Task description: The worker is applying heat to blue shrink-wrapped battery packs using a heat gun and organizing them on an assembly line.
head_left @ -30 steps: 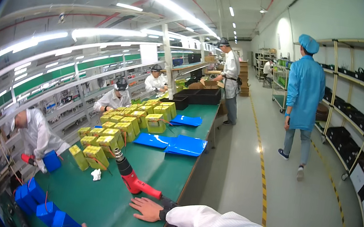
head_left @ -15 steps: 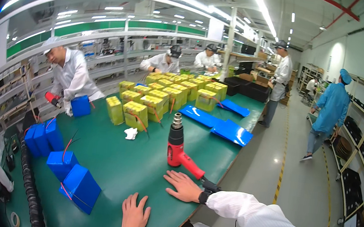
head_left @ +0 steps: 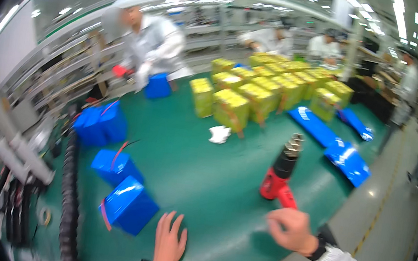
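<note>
My left hand (head_left: 169,241) lies on the green tabletop with its fingers stretched out, holding nothing. Just beyond it sits a blue-wrapped battery pack (head_left: 131,206) with a red wire, close to my fingertips but apart from them. On the right, a red and black heat gun (head_left: 277,182) stands upright, its metal nozzle pointing up. My right hand (head_left: 291,230) is beside the lower end of its handle and hides part of it. The fingers are loosely bent, apart from the thumb, with nothing visible between them; motion blurs them a little.
Yellow-green battery blocks (head_left: 260,92) stand in rows at the back. Blue plastic sleeves (head_left: 347,162) lie right, white crumpled paper (head_left: 219,134) mid-table. More blue packs (head_left: 101,124) and a black ribbed hose (head_left: 69,196) are left. A co-worker (head_left: 159,45) works across the table.
The view has swung left, so the table appears further right. My right hand has come off the tabletop and curled beside the heat gun's handle. My left hand still rests on the table.
</note>
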`<state>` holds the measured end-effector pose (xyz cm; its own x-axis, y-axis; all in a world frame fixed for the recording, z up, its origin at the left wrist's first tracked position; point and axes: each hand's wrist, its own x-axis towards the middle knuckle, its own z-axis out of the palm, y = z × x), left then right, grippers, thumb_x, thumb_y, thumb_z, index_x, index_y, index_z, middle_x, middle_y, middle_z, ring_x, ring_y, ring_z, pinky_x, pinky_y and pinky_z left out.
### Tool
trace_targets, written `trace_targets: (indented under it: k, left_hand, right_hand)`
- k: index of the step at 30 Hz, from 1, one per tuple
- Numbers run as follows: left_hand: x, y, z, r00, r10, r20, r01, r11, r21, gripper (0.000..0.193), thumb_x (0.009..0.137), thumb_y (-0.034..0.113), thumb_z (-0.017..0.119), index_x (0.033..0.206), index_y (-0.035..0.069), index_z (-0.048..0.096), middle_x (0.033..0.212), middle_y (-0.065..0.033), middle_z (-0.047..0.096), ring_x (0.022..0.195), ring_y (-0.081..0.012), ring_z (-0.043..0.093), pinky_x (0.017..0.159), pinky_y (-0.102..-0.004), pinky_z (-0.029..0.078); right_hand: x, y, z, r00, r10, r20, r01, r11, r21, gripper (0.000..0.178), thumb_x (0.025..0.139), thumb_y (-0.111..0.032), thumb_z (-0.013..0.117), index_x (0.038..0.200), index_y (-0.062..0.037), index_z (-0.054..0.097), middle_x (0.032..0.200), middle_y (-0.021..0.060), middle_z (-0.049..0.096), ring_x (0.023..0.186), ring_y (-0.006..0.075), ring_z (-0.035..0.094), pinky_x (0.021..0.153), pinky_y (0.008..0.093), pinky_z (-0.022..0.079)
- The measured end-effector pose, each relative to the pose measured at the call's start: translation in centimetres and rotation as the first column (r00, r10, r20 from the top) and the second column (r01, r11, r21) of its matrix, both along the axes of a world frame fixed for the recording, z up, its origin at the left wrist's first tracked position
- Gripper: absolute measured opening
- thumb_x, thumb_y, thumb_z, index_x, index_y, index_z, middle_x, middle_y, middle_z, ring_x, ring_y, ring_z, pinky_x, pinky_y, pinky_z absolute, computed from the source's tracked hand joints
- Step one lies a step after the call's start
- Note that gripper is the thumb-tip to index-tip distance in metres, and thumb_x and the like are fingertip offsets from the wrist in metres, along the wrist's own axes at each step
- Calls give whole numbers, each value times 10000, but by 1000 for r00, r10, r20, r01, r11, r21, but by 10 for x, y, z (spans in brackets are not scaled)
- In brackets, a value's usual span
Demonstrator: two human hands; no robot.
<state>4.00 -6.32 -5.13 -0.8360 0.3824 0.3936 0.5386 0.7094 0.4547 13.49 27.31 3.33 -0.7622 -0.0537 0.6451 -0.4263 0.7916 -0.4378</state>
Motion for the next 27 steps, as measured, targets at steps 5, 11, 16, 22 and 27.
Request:
trace_targets:
  k: [5,11,16,22,27]
  left_hand:
    - [-53,38,31,915,-83,-394,-15,971,-238,322,802,13,653,1110,72,727,1299,-135,637,1362,-323,549,1178,-481,415]
    - [-99,46,34,931,282,-230,-325,360,-875,221,920,149,597,1008,79,786,1097,-117,745,1168,-286,663,1258,-499,236]
    - [-69,31,29,978,145,-151,-181,222,-958,306,917,171,584,1080,-19,759,1113,-173,748,1165,-298,657,1174,-415,338]
    - [0,-38,22,952,78,-297,-304,372,-877,470,874,147,576,1280,-75,659,1398,-198,614,1377,-298,530,1200,-397,344]
    - [56,-86,18,941,76,-331,-313,572,-758,494,866,120,609,1354,46,632,1430,-60,601,1442,-175,482,1213,-382,317]
  right_hand:
    - [25,50,8,954,-290,-71,256,917,-307,82,895,-48,613,822,-35,648,735,102,641,619,241,602,571,339,448]
    - [19,-21,-30,879,250,405,-46,892,-450,145,978,-80,652,1063,34,680,975,168,721,822,222,681,757,323,545]
    - [0,-50,-31,872,415,258,-256,838,-483,52,959,-36,671,953,8,699,798,110,706,661,200,649,623,321,506]
    - [4,-49,-39,827,508,241,-344,796,-498,49,954,-43,680,948,-1,704,798,140,697,655,279,650,625,355,506]
    - [9,-51,-45,826,489,281,-317,815,-486,52,952,-56,697,956,-6,713,827,146,709,678,280,660,633,361,511]
